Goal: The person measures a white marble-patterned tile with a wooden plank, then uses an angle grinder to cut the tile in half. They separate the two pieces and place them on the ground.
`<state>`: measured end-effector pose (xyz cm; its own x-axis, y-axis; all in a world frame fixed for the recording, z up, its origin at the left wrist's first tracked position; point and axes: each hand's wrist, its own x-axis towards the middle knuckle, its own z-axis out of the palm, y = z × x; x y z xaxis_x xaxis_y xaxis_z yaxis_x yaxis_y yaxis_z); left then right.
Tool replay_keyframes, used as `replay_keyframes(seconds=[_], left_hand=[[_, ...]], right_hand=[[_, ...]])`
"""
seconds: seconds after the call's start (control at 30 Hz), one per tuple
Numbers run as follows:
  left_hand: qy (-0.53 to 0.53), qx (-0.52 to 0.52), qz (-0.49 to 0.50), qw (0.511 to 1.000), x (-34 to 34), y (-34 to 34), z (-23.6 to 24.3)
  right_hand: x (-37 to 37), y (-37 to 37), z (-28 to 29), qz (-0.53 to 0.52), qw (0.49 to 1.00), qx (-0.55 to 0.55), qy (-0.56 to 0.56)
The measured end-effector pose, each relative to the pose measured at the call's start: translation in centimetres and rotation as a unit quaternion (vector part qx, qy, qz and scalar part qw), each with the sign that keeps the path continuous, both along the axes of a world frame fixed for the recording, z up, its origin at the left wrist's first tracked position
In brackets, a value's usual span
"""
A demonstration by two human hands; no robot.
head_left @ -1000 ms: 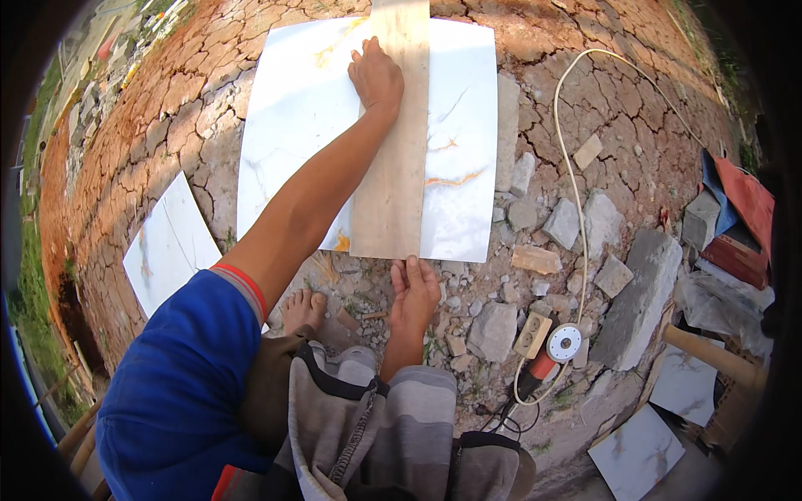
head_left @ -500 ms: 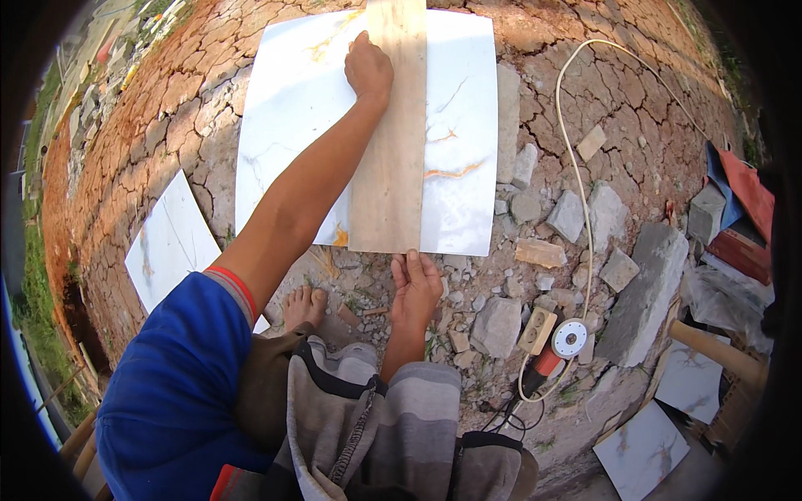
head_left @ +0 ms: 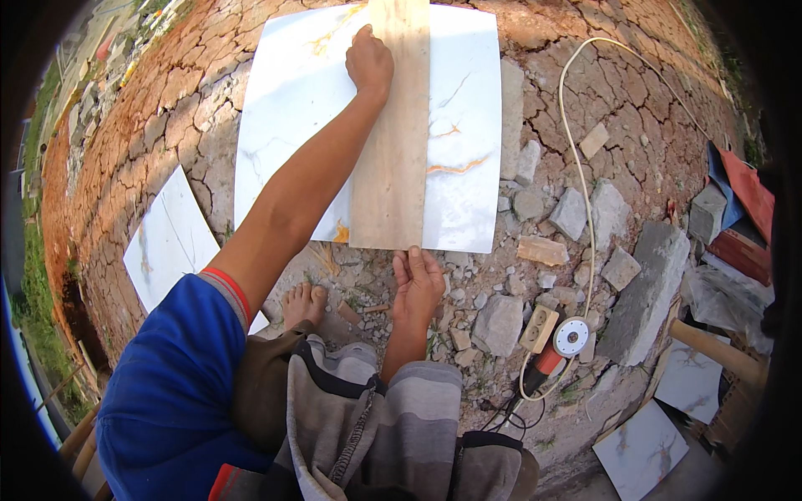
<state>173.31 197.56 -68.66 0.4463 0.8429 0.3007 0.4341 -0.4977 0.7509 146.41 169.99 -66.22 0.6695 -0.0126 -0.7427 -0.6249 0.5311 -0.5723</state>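
A pale wooden plank (head_left: 393,167) lies lengthwise across a large white marble-patterned tile (head_left: 464,100) on the ground. At the plank's upper left edge, my left hand (head_left: 370,65) is curled, with its forearm over the tile; what its fingers hold, if anything, is hidden. My right hand (head_left: 417,292) is closed at the plank's near end, fingertips on the edge where plank and tile meet. My bare foot (head_left: 304,302) rests on the rubble below.
Another tile (head_left: 171,234) lies at left. At right are an angle grinder (head_left: 558,355), a power socket (head_left: 539,328) with looping cable, rubble, a concrete slab (head_left: 643,292), a wooden handle (head_left: 714,351), red and blue objects (head_left: 743,192) and tile pieces (head_left: 639,451) over cracked soil.
My left hand's fingers have curled more tightly beside the plank. The whole view has shifted slightly, so ground, tile and hands sit a little higher in the picture.
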Motion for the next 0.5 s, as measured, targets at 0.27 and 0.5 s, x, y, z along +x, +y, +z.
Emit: replay_keyframes(seconds=[0.27,0.5], left_hand=[[0.010,-0.045,-0.007,0.999,-0.4,-0.3,1.1],[0.011,-0.054,-0.019,0.998,-0.6,-0.6,2.0]], right_hand=[[0.0,-0.1,-0.3,-0.003,1.000,0.002,0.002],[0.0,0.1,-0.3,-0.007,1.000,-0.007,0.007]])
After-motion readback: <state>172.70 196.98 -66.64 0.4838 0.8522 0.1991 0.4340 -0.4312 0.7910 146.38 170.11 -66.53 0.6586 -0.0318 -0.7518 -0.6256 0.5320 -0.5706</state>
